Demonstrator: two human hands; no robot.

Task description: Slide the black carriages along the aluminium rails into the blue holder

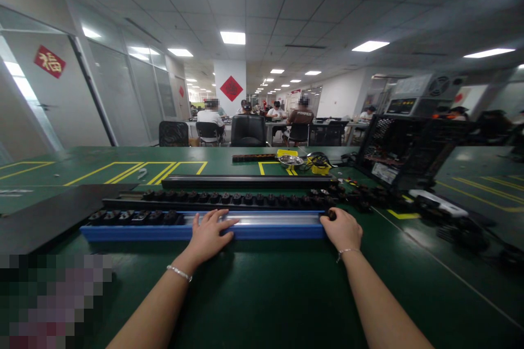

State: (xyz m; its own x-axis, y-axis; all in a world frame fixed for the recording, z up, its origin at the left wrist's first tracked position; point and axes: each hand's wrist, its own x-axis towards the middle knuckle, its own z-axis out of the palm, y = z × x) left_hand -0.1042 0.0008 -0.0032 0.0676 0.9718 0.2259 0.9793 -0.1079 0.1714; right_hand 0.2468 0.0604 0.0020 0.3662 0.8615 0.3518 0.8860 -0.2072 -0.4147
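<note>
A long blue rail (pixel 278 232) with a bare metallic channel lies across the green table. Several small black parts (pixel 141 217) sit in its left end. My left hand (pixel 210 237) rests on the middle of the rail, fingers spread, holding nothing. At the rail's right end, my right hand (pixel 343 229) has its thumb and fingers closed on a small black part (pixel 331 215). Just behind the blue rail, a black rail (pixel 126 204) carries a row of similar black parts (pixel 248 198).
Another long black bar (pixel 245 180) lies farther back. Loose black parts (pixel 364 196) and an open computer case (pixel 405 147) stand at the right, near a white tool (pixel 438 203). A dark board (pixel 45 215) lies left. Seated people (pixel 209 114) are in the background.
</note>
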